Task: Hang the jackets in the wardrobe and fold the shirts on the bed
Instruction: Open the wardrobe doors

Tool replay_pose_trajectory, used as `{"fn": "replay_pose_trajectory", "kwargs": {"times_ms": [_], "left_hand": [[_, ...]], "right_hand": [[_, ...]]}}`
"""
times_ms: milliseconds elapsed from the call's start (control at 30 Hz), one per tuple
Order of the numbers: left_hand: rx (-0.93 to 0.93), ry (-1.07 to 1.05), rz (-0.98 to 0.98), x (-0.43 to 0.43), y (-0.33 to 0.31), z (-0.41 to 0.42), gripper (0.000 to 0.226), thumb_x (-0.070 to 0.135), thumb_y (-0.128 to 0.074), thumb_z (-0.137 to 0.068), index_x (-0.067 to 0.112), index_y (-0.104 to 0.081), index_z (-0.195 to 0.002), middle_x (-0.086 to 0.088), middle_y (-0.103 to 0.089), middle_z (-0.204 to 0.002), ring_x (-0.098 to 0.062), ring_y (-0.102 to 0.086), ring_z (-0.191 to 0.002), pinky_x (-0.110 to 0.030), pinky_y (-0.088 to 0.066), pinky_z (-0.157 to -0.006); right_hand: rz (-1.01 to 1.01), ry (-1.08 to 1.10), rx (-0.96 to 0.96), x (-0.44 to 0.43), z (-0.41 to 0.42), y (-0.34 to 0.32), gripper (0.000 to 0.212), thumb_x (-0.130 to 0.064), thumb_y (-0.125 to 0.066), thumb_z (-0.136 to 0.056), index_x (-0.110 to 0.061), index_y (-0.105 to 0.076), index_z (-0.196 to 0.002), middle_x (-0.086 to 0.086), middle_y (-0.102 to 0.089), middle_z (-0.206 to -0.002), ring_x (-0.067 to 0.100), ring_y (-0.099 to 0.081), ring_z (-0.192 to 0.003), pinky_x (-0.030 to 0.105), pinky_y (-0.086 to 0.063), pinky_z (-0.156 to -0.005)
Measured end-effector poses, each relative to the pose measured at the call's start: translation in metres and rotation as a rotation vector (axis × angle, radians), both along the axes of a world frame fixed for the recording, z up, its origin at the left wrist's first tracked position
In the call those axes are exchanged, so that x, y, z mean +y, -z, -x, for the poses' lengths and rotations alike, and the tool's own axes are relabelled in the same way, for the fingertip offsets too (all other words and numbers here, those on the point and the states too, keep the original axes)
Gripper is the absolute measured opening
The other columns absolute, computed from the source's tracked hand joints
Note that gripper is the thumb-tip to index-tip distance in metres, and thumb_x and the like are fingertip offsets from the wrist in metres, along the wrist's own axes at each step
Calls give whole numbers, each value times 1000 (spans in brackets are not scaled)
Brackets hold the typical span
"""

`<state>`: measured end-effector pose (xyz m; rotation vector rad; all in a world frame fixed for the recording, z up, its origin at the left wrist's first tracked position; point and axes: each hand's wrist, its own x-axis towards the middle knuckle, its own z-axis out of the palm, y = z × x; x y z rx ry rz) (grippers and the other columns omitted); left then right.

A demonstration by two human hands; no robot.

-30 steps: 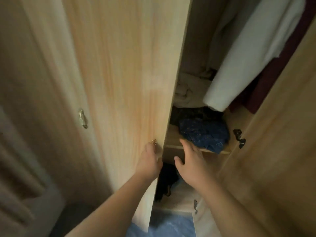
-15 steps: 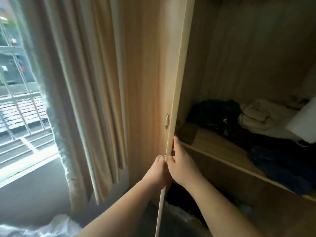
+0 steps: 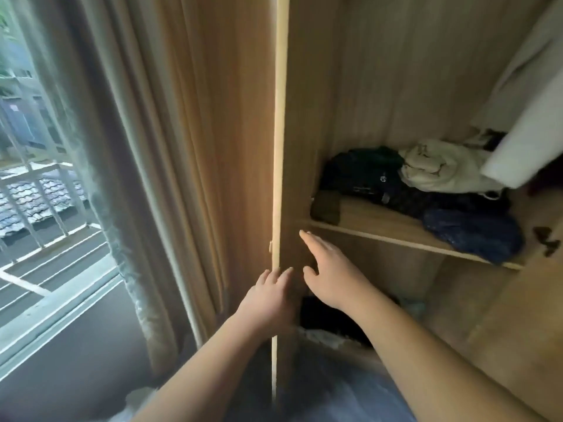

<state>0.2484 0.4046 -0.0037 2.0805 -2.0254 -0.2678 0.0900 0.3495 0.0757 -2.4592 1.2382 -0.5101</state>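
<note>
The wooden wardrobe stands open, its left door (image 3: 278, 147) swung wide and seen edge-on. My left hand (image 3: 268, 296) lies on the door's edge low down, fingers straight. My right hand (image 3: 329, 269) hovers just inside the door, fingers spread and straight, holding nothing. The wardrobe shelf (image 3: 380, 236) carries a dark garment (image 3: 362, 175), a cream garment (image 3: 441, 169) and a blue patterned cloth (image 3: 475, 236). A white garment (image 3: 524, 123) hangs at the upper right.
Beige curtains (image 3: 170, 166) hang left of the door, beside a window (image 3: 39, 178) with railings. Dark clothes (image 3: 329, 318) lie on the wardrobe floor. The right door (image 3: 518, 330) with its dark handle (image 3: 545, 239) stands at the right. Blue fabric (image 3: 335, 397) is at the bottom.
The left door has swung fully open to the left, uncovering the shelf. My right hand has come off the door edge and spread its fingers. The view turned left toward the window.
</note>
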Motion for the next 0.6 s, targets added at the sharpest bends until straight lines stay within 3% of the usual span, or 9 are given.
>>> {"fn": "replay_pose_trajectory", "kwargs": {"times_ms": [133,300,600], "left_hand": [[-2,131,-34,11,16,43,78,30,-49,-93,21,-7,-157,-6,-15,-164,-30,-13,-151,-45,-21,-121],[5,434,-131,34,40,155,78,36,-48,-93,25,-5,-158,-4,-11,-165,-27,-8,-152,-44,-16,-122],[-2,954,-4,153,25,378,67,46,-40,-97,29,-13,-156,-1,-17,-164,-24,-12,-151,-42,-15,-121]], "right_hand": [[56,212,116,59,90,38,68,-35,-45,-97,-35,-11,-156,-8,-16,-163,15,-11,-150,38,-19,-122],[10,570,292,161,225,81,70,-41,-46,-92,-27,-20,-156,0,-29,-159,23,-24,-146,37,-25,-119],[-52,1194,221,383,412,104,70,-39,-57,-91,-17,-32,-152,10,-39,-153,28,-33,-141,37,-29,-116]]}}
